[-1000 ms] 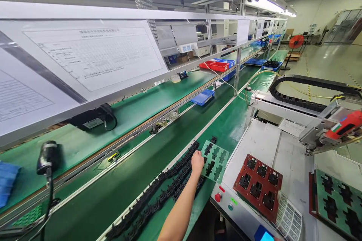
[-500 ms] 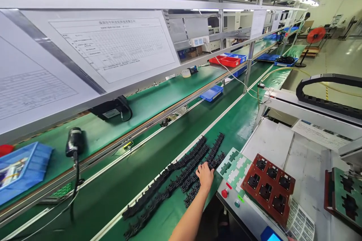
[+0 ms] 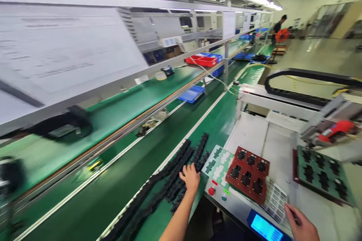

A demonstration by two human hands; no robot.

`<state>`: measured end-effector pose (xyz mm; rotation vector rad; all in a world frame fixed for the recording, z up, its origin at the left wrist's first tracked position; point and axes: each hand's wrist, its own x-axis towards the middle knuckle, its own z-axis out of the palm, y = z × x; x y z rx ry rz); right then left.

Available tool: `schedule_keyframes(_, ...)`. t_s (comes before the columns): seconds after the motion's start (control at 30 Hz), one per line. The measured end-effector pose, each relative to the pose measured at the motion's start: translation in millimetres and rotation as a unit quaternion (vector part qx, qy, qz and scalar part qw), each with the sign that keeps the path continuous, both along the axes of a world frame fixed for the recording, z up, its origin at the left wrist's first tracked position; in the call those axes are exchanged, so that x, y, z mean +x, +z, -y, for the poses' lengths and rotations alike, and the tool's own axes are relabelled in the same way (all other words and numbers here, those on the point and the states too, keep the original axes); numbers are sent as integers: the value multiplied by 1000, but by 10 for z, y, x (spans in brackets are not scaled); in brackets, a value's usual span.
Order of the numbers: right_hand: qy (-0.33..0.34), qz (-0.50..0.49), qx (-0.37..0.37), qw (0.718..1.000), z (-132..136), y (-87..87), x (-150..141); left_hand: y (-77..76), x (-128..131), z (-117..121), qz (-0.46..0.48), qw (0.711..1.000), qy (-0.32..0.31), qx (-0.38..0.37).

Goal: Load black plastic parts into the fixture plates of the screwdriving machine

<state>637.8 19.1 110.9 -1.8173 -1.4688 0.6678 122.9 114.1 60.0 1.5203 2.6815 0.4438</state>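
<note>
My left hand (image 3: 190,177) is over several rows of black plastic parts (image 3: 166,184) on the green bench surface, its fingers spread. Whether the fingertips touch the parts I cannot tell. At the lower right, my right hand (image 3: 302,225) has its thumb and fingers curled together beside a sheet marked with small pale rectangles (image 3: 275,199). What sits between those fingers is hidden. A red-brown fixture (image 3: 263,196) holds several black parts, between that sheet and a green-and-white cut-out plate (image 3: 218,162).
A second fixture with a green plate (image 3: 345,180) holds black parts on the machine's right side. The machine's front carries a red button (image 3: 211,191), a green button (image 3: 224,197) and a lit blue screen (image 3: 266,226). A blue tray (image 3: 191,94) stands farther back; a person (image 3: 278,28) is in the distance.
The view has swung right, so the bench shifts left. My right hand has come into fuller view beside the sheet. My left hand stays over the black parts, its fingers now more spread.
</note>
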Motion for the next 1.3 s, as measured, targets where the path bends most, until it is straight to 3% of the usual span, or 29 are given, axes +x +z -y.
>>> schedule_keyframes(0.07,-60,20,-10,998,-144,27,133,214,166,-33,-1,999,-1,53)
schedule_keyframes(0.13,-96,24,-43,994,-319,14,203,491,438,-105,21,986,-39,163)
schedule_keyframes(0.23,-135,6,-68,989,-575,-119,240,975,1063,-172,112,929,-205,288)
schedule_keyframes(0.3,-148,-26,-80,985,-693,-243,230,1260,1574,-161,204,869,-342,293)
schedule_keyframes(0.4,-141,-102,-70,982,-760,-371,186,1486,2327,-140,323,784,-495,189)
schedule_keyframes(0.5,-107,-184,-21,977,-690,-370,168,1458,2909,-221,374,732,-567,51)
schedule_keyframes(0.6,-82,-234,43,968,-502,-282,213,1325,3276,-380,379,717,-582,-65)
schedule_keyframes(0.7,-90,-243,90,962,-279,-170,258,1234,3468,-479,380,708,-583,-119)
schedule_keyframes(0.87,-145,-166,158,963,-114,122,176,1239,3534,-384,393,707,-577,-109)
schedule_keyframes(1.03,-89,18,222,971,-218,449,42,1307,3490,-220,416,711,-560,-88)
schedule_keyframes(1.3,-57,21,268,962,-276,532,-85,1375,3424,-123,451,720,-525,-55)
